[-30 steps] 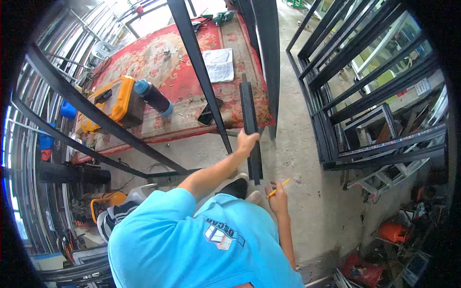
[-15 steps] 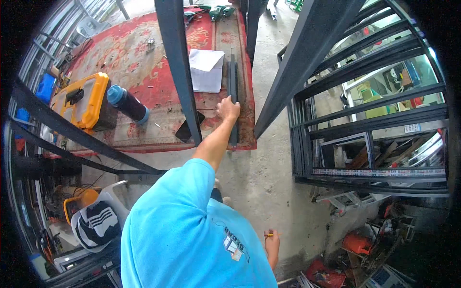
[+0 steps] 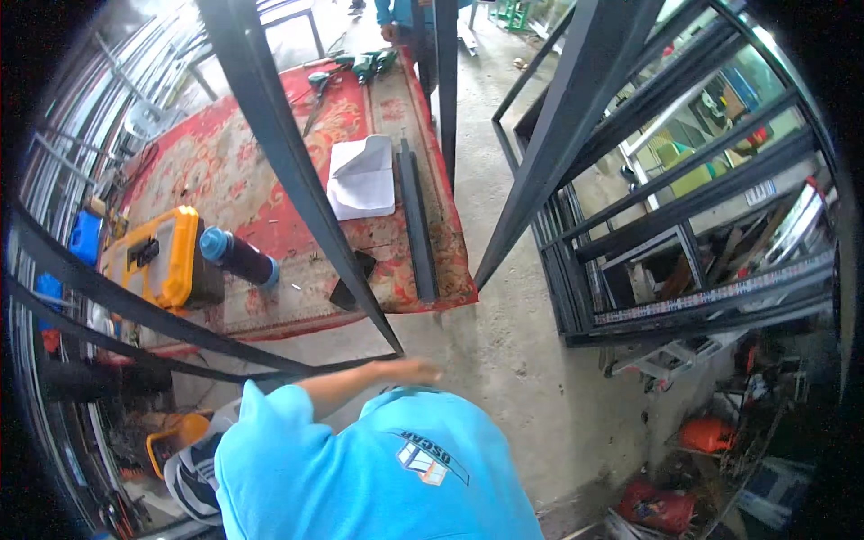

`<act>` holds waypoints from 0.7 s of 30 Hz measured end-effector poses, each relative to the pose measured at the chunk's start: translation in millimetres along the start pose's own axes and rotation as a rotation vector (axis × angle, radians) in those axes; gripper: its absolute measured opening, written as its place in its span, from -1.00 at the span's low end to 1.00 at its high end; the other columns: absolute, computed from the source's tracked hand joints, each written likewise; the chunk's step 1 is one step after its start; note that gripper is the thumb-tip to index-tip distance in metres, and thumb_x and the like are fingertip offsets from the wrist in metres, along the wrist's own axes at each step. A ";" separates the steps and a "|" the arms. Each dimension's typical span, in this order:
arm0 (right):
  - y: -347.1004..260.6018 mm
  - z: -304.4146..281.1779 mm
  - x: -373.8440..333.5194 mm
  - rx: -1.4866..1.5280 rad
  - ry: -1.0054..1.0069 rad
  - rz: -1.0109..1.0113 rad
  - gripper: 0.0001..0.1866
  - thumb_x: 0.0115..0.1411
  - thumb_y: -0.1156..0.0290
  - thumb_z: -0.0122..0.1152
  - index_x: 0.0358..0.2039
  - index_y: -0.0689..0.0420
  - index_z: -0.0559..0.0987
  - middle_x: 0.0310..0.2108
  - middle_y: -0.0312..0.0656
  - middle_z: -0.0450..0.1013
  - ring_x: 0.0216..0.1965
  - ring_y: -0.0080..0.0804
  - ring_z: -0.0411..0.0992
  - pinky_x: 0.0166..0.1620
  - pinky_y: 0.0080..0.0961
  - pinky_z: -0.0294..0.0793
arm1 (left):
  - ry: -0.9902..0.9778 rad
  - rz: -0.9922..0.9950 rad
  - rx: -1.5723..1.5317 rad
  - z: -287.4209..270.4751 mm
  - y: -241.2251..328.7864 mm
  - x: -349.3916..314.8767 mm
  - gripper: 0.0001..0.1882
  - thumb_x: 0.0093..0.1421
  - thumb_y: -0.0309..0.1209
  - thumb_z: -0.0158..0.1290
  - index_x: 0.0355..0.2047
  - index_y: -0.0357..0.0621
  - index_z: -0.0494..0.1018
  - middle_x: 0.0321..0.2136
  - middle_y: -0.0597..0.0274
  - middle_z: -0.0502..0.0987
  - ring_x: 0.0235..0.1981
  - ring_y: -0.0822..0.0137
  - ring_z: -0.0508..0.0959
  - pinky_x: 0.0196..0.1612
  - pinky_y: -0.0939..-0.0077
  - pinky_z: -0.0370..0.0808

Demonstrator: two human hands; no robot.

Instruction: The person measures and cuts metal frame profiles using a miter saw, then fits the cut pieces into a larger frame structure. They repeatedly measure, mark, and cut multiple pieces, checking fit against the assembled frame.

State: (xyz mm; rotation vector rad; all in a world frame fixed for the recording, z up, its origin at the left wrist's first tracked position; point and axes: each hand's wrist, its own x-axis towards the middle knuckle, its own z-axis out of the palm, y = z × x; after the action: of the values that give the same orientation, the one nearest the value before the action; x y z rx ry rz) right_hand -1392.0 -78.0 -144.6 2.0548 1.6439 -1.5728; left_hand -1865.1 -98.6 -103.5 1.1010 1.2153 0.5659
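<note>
My left hand (image 3: 407, 371) hovers in front of my chest, short of the table's near edge, its fingers smeared by motion. No object shows in it. My right hand is out of sight. On the carpet-covered table (image 3: 270, 162), a dark metal bar (image 3: 417, 225) lies lengthwise by the right edge. Beside it sits an open white notebook (image 3: 367, 184) with a lifted page. A dark phone-like slab (image 3: 351, 283) lies partly behind a slanting dark metal upright (image 3: 290, 148).
Further left are a blue bottle (image 3: 239, 256) on its side and an orange toolbox (image 3: 153, 261). Green power tools (image 3: 367, 65) lie at the far end, near another person's hand (image 3: 390, 33). Dark metal frames (image 3: 693, 225) are stacked at right. Clutter, including a red container (image 3: 661, 508), fills the lower right.
My left hand has left the metal bar and drawn back to my chest. My right hand, which held a small yellow stick, has gone from view. Another person has appeared at the far end.
</note>
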 end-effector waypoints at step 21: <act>17.2 38.1 36.5 0.383 -0.023 -0.008 -0.64 0.30 0.15 0.16 -0.10 0.18 0.48 -0.44 -0.21 0.49 -0.52 -0.49 0.45 -0.55 -0.48 0.47 | 0.003 0.758 -0.118 -20.1 307.7 -113.5 -0.25 0.25 0.18 0.01 0.24 -0.12 0.31 -0.08 0.04 0.50 -0.09 0.16 0.50 0.05 0.16 0.38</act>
State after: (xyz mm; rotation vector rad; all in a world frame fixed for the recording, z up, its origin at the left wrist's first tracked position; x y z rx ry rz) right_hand -1407.2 -83.4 -197.6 2.1840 1.4326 -2.0395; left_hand -1858.4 -61.1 222.8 1.4507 0.7218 1.1947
